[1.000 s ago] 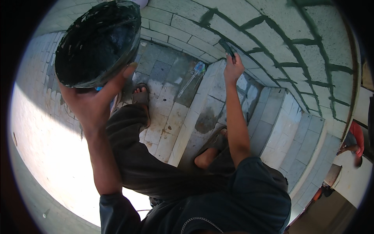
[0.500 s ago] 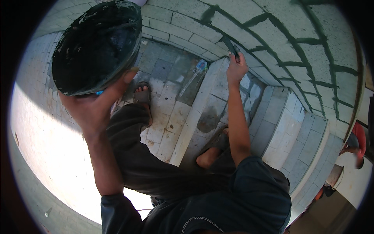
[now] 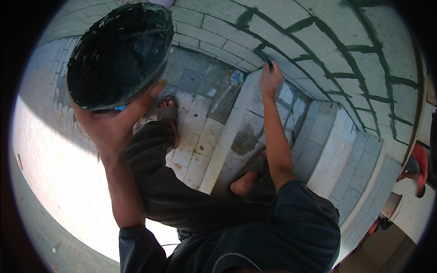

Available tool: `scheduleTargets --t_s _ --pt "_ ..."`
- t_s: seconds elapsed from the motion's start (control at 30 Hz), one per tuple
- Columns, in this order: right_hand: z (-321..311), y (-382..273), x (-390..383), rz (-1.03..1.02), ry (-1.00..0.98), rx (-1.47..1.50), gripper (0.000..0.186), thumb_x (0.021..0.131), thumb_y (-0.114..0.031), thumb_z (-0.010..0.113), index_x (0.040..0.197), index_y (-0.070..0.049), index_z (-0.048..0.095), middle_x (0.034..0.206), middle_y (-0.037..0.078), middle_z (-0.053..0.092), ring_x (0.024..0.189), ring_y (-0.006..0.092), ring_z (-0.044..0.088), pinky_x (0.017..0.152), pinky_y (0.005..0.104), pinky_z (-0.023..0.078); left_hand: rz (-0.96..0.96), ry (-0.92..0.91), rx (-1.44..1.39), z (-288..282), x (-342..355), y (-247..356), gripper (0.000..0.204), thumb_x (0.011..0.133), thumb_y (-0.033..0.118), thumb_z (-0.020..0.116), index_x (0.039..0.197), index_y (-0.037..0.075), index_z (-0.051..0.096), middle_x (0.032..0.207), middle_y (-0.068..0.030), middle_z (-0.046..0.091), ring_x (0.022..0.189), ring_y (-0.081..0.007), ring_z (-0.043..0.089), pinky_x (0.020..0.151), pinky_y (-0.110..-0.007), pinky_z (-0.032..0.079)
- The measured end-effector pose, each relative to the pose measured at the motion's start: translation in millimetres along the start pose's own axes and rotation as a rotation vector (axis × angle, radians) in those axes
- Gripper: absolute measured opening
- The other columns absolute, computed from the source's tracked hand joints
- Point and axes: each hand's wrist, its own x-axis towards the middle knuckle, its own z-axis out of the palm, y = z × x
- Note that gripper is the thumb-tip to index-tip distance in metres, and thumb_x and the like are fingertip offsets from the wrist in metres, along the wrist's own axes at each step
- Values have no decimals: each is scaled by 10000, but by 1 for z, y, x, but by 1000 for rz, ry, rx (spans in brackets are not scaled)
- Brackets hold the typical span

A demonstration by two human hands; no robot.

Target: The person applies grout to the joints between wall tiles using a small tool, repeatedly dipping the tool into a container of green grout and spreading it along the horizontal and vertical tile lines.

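Observation:
My left hand [image 3: 109,129] is closed around the lower side of a bowl [image 3: 120,54] and holds it up, tilted toward me. Dark paste coats the bowl's inside, with pale smears along its rim. Off to the right, my right hand [image 3: 271,81] grips a small dark flat tool [image 3: 265,57], whose exact kind is hard to make out. Its tip touches the pale block wall [image 3: 273,34] at a joint. Dark green paste fills many joints up and to the right of the tool; the joints to its left are thin and bare.
Tiled steps [image 3: 332,154] climb to the right along the wall. My sandaled feet stand on different levels, beside a raised tile edge [image 3: 223,157]. A clear plastic piece [image 3: 234,79] lies on the floor near the wall. At the far right is another person in red [image 3: 419,164].
My right hand has moved up and to the left with the tool along the joint. The bowl in my left hand has shifted slightly right.

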Motion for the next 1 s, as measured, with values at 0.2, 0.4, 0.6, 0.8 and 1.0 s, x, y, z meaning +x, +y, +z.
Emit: scheduleTargets --t_s 0.2,0.4,0.6,0.8,1.0 --pt "-18 -20 0 -199 90 100 229 842 -122 692 1038 -5 674 764 155 691 657 212 674 625 310 500 -37 -82 48 -4 0 6 724 575 29 901 1220 -60 583 1105 -156 686 990 -245 686 876 -349 571" --pt "1 4 -3 -165 6 -107 186 834 -109 686 1000 -27 672 769 171 681 676 292 685 628 338 510 -30 -54 46 1 1 2 741 580 98 901 1245 -22 598 1156 -153 672 1049 -269 665 937 -375 540" --pt "11 9 -12 -113 -6 -129 250 830 -117 701 1041 17 687 739 148 686 656 228 680 633 317 512 17 -5 -5 6 -2 -1 740 575 98 904 1240 -23 600 1145 -151 677 1038 -266 669 927 -371 543" --pt "-3 -9 -11 -305 152 -55 149 800 -81 701 930 -20 664 779 146 677 674 318 666 619 388 517 -96 -84 115 -1 -1 9 747 568 103 910 1236 -23 602 1145 -150 677 1031 -260 670 930 -364 540" --pt "13 9 -11 -260 -41 -256 201 782 -93 720 967 -38 664 819 144 681 706 307 676 633 392 526 -48 -9 -4 8 -4 2 750 570 107 913 1237 -26 598 1136 -150 676 1021 -254 670 934 -360 535"
